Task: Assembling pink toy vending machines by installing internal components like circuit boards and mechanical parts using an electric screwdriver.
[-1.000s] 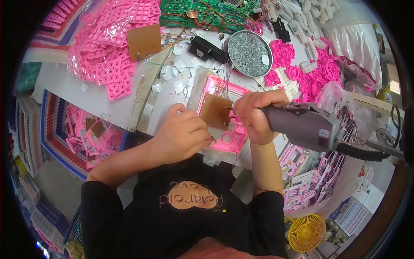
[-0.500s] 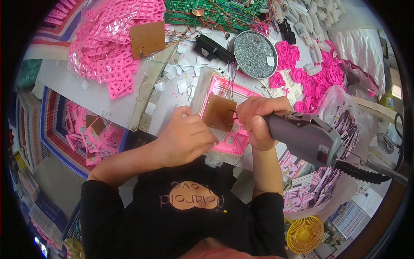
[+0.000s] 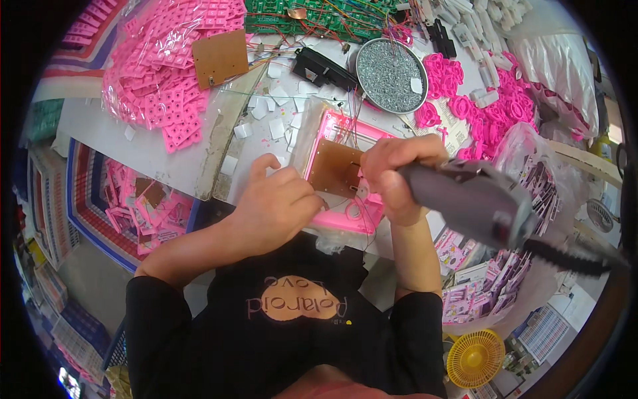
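Note:
A pink plastic housing (image 3: pixel 337 221) lies on the worktable in front of me, with a flat brown circuit board (image 3: pixel 330 174) inside it and thin wires running out. My right hand (image 3: pixel 393 174) is wrapped round a dark grey electric screwdriver (image 3: pixel 458 205), held nearly level over the housing's right side. Its tip end is mostly hidden by my fingers at the board's right edge. My left hand (image 3: pixel 280 203) has its fingers curled beside the housing's left edge. Whatever those fingertips pinch, if anything, is too small or hidden to name.
Beyond the housing stands a round metal dish (image 3: pixel 392 76) of small screws, beside a black plastic part (image 3: pixel 323 68). Pink keypads (image 3: pixel 159 80) fill a clear bag at left. Green circuit boards (image 3: pixel 312 21), pink rings (image 3: pixel 502 110) and a bag of printed pieces (image 3: pixel 488 289) surround the workspace.
My left hand has drawn a little to the left, away from the housing's near edge. The screwdriver has shifted slightly left and is blurred by motion, still in my right hand.

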Demonstrator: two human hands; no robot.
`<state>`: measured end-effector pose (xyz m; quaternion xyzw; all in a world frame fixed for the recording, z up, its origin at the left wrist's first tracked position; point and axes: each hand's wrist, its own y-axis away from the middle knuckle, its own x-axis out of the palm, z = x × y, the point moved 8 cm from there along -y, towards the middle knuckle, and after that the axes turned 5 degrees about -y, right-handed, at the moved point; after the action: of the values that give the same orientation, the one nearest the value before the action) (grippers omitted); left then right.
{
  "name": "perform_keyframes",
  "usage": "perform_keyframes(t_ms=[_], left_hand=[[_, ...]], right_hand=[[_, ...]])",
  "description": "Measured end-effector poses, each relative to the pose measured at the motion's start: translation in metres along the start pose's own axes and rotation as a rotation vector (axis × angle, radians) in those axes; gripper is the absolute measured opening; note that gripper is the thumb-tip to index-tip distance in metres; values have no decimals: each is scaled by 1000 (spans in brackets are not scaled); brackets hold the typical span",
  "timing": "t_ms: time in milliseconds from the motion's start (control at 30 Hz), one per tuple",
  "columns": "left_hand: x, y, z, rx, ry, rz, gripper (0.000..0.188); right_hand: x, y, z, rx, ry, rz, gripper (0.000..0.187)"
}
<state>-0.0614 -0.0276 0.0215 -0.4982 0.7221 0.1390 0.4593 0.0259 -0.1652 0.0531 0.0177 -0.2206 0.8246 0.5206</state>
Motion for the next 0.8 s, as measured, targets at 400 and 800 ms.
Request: perform_keyframes(t_ms=[400,800], left_hand=[[12,-1,11,-127,319,-107,16],[3,-8,18,-216,167,-230,21]], right_hand=[[15,63,5,122,1009,317,45],[-18,69,-4,136,749,323,36]])
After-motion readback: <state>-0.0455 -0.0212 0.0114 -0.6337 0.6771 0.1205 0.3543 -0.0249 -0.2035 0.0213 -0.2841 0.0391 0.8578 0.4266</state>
